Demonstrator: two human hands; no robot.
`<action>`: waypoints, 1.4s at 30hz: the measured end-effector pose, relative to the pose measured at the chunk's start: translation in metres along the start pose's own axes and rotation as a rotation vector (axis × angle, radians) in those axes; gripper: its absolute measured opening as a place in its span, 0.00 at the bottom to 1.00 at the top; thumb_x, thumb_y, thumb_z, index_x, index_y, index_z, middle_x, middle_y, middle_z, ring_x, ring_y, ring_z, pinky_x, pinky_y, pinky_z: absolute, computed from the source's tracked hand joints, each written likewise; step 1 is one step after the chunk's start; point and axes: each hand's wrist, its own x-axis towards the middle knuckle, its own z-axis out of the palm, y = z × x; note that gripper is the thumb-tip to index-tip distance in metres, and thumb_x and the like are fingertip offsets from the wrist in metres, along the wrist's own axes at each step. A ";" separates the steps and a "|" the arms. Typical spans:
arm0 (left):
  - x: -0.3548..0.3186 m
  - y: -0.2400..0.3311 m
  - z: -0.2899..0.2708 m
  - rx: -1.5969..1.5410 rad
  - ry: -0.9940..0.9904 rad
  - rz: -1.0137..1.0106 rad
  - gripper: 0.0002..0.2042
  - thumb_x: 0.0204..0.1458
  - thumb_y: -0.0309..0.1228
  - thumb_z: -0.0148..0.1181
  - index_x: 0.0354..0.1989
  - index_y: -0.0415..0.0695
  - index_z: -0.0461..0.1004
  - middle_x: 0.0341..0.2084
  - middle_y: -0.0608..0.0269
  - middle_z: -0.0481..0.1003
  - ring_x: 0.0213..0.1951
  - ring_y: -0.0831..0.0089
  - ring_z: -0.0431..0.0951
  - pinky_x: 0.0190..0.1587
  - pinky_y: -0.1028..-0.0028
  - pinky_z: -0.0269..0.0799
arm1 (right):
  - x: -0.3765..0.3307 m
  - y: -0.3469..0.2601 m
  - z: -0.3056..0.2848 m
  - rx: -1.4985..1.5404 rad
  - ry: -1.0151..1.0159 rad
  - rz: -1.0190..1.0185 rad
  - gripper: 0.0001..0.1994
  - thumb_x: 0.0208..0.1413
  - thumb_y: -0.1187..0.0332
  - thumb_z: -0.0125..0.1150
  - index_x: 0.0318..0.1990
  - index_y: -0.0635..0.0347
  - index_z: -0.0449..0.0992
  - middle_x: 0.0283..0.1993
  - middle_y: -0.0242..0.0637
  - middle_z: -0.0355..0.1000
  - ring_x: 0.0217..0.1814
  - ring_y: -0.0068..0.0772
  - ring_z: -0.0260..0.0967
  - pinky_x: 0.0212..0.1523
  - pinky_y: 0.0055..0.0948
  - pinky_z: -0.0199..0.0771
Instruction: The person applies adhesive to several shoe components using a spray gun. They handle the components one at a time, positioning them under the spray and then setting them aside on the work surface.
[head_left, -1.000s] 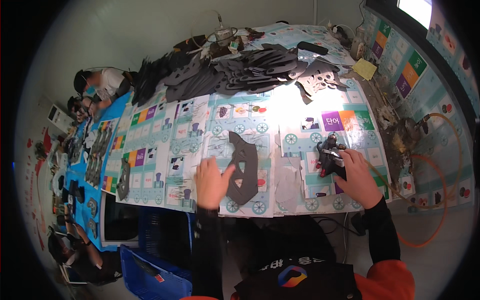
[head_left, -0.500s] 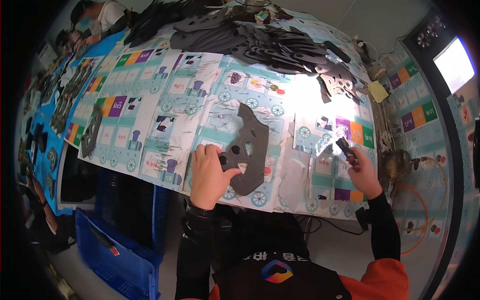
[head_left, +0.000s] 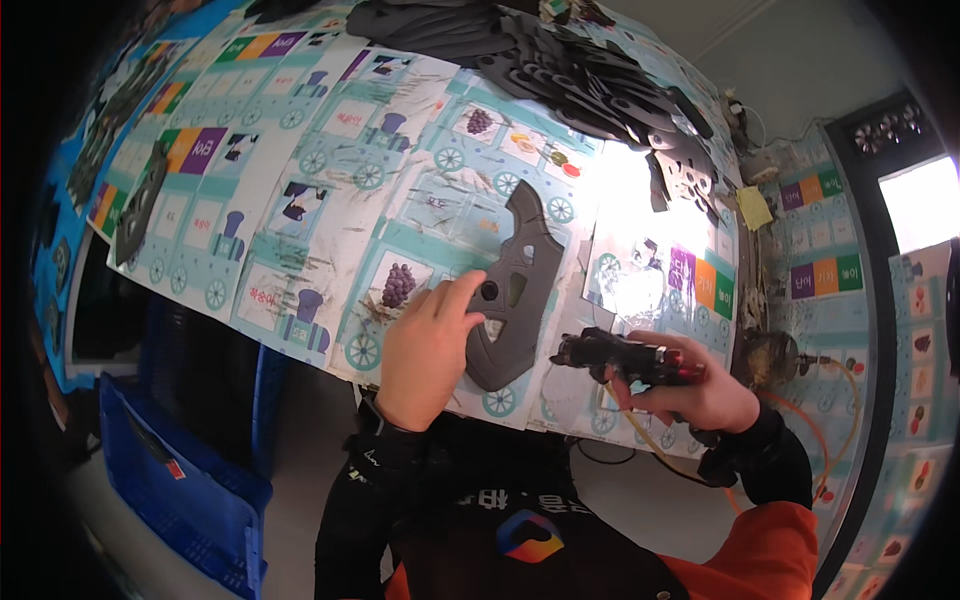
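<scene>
Left grip [head_left: 425, 345] at edge of panel [head_left: 541, 290], tool [head_left: 635, 358] apart

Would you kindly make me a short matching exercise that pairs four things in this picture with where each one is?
Column 1
1. Black handheld tool
2. Central curved grey piece
3. Blue crate
4. Heap of dark pieces

Column 2
A. At the lower left of the view, below the level of the tabletop
B. On the far side of the tabletop
C. In the right hand
D. Lying on the tabletop, next to the left hand

Right pairs: 1-C, 2-D, 3-A, 4-B
</scene>
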 end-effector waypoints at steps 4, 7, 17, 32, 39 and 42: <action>-0.007 0.002 0.002 0.019 -0.049 -0.015 0.23 0.59 0.21 0.68 0.63 0.44 0.74 0.46 0.53 0.79 0.46 0.49 0.81 0.48 0.58 0.78 | 0.015 -0.007 0.009 -0.107 -0.048 0.005 0.15 0.62 0.72 0.69 0.56 0.63 0.80 0.39 0.31 0.80 0.29 0.19 0.69 0.31 0.22 0.68; -0.013 0.003 0.004 0.005 -0.022 -0.027 0.22 0.59 0.20 0.66 0.63 0.42 0.74 0.47 0.51 0.78 0.47 0.49 0.81 0.49 0.58 0.78 | 0.021 -0.013 0.015 -0.127 -0.005 -0.099 0.15 0.62 0.73 0.67 0.55 0.66 0.79 0.37 0.35 0.78 0.33 0.22 0.70 0.36 0.26 0.69; -0.014 -0.008 0.001 -0.209 0.016 -0.033 0.16 0.59 0.20 0.66 0.56 0.39 0.77 0.45 0.52 0.78 0.44 0.50 0.81 0.45 0.60 0.78 | 0.039 -0.016 0.020 -0.324 -0.114 -0.101 0.13 0.62 0.75 0.64 0.53 0.66 0.77 0.33 0.37 0.74 0.33 0.26 0.67 0.36 0.29 0.68; -0.018 -0.009 0.006 -0.129 0.054 0.012 0.13 0.60 0.21 0.66 0.53 0.38 0.77 0.42 0.52 0.77 0.42 0.50 0.81 0.44 0.59 0.78 | 0.048 0.004 0.019 -0.492 -0.115 -0.215 0.28 0.59 0.79 0.70 0.67 0.68 0.72 0.42 0.36 0.84 0.27 0.21 0.73 0.29 0.26 0.72; -0.018 -0.011 0.007 -0.095 0.061 0.023 0.13 0.59 0.21 0.66 0.52 0.38 0.77 0.42 0.53 0.78 0.44 0.51 0.81 0.47 0.59 0.78 | 0.048 0.007 0.023 -0.399 -0.110 -0.165 0.24 0.59 0.79 0.68 0.63 0.70 0.73 0.41 0.36 0.78 0.39 0.25 0.73 0.43 0.28 0.75; -0.019 -0.010 0.006 -0.099 0.049 0.018 0.13 0.59 0.21 0.66 0.52 0.38 0.77 0.42 0.53 0.78 0.45 0.51 0.81 0.48 0.59 0.78 | 0.047 0.004 0.020 -0.421 -0.129 -0.135 0.24 0.59 0.79 0.67 0.63 0.70 0.73 0.41 0.37 0.77 0.41 0.26 0.73 0.46 0.30 0.75</action>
